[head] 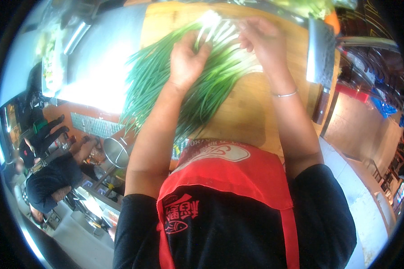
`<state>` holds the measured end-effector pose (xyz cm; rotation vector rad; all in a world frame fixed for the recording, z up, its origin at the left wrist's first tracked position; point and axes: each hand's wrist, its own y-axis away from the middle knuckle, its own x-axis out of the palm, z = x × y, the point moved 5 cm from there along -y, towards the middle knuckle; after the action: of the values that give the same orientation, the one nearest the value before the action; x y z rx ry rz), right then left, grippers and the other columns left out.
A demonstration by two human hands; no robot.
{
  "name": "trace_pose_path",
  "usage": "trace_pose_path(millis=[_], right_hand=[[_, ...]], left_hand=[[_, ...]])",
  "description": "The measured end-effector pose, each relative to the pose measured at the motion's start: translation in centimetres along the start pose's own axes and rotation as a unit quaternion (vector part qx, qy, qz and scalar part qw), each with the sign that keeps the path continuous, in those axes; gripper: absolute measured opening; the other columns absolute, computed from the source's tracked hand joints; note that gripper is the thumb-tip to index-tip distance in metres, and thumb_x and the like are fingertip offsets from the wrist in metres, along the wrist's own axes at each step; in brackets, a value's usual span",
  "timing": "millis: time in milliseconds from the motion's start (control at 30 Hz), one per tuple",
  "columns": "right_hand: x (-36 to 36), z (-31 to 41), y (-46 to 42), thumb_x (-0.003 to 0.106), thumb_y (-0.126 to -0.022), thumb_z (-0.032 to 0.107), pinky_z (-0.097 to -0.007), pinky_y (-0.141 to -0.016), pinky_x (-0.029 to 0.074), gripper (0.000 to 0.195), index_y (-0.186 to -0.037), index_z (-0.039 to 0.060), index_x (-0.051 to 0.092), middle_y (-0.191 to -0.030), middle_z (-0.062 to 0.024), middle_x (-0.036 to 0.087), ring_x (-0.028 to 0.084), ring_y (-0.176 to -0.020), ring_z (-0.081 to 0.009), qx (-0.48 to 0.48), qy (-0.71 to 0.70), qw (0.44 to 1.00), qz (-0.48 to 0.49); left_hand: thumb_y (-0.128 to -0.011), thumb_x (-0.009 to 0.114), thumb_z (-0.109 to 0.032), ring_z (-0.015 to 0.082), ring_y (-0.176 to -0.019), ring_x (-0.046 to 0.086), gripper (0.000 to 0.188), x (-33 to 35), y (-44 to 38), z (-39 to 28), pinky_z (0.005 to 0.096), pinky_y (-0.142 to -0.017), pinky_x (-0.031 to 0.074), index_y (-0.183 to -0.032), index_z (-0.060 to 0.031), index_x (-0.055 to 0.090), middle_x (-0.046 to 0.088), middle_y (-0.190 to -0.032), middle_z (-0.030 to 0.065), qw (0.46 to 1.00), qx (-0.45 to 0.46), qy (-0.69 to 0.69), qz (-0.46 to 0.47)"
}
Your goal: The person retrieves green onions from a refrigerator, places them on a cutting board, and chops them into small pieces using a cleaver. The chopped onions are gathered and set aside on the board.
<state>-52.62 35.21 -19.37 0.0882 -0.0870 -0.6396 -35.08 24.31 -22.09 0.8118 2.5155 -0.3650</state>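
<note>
A broad heap of green onions is fanned over a wooden cutting board, white ends toward the far side and green tops toward me. My left hand is in the middle of the heap, its thumb and fingers closed around a few pale stalks. Over the white ends at the right hovers my right hand, fingers curled; blur hides whether anything is between the fingertips. Along the board's right edge lies a cleaver with a dark wooden handle pointing toward me.
A glaring metal counter adjoins the board at left, with a tray of chopped greens on it. Leafy vegetables sit beyond the board. A metal pot is lower left, near a person in dark clothes.
</note>
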Motion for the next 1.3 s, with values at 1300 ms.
trace_pose_path(millis=[1300], right_hand=[[3.6, -0.1, 1.0, 0.076, -0.086, 0.018, -0.047, -0.069, 0.056, 0.016, -0.094, 0.0076, 0.067, -0.099, -0.0134, 0.069, 0.07, -0.084, -0.0357, -0.187, 0.439, 0.878, 0.034]], left_hand=[[-0.09, 0.072, -0.017, 0.0324, -0.068, 0.066, 0.028, -0.3, -0.1, -0.3, 0.0437, -0.072, 0.055, -0.116, -0.0094, 0.073, 0.072, -0.086, 0.0172, 0.999, 0.032, -0.008, -0.015]])
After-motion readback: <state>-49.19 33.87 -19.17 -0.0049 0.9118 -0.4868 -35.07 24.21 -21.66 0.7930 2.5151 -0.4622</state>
